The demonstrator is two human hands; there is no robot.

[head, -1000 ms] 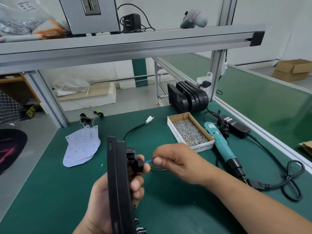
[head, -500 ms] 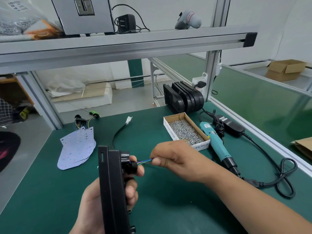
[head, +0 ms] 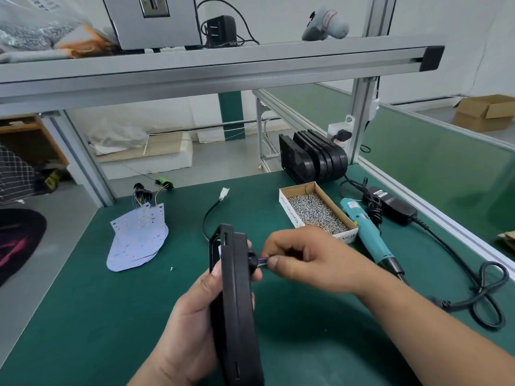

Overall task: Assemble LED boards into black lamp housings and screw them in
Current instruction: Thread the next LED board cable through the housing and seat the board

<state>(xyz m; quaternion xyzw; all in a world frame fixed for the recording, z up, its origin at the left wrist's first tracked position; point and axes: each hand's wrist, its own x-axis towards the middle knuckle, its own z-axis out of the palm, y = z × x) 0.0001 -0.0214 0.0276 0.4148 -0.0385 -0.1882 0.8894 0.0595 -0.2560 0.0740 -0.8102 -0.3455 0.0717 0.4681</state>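
Above the green worktop (head: 83, 316), the rigid, light-looking black lamp housing (head: 237, 310) stands on edge, clasped round its body by the left hand (head: 192, 324), while the right hand (head: 303, 260) pinches its thin, delicate coloured wires (head: 262, 262), best gripped near the grommet.

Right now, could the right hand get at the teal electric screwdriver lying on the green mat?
Probably yes, once it lets go: the right hand is pinching coloured wires at the black lamp housing. The teal electric screwdriver lies just beyond it on the mat, nothing between.
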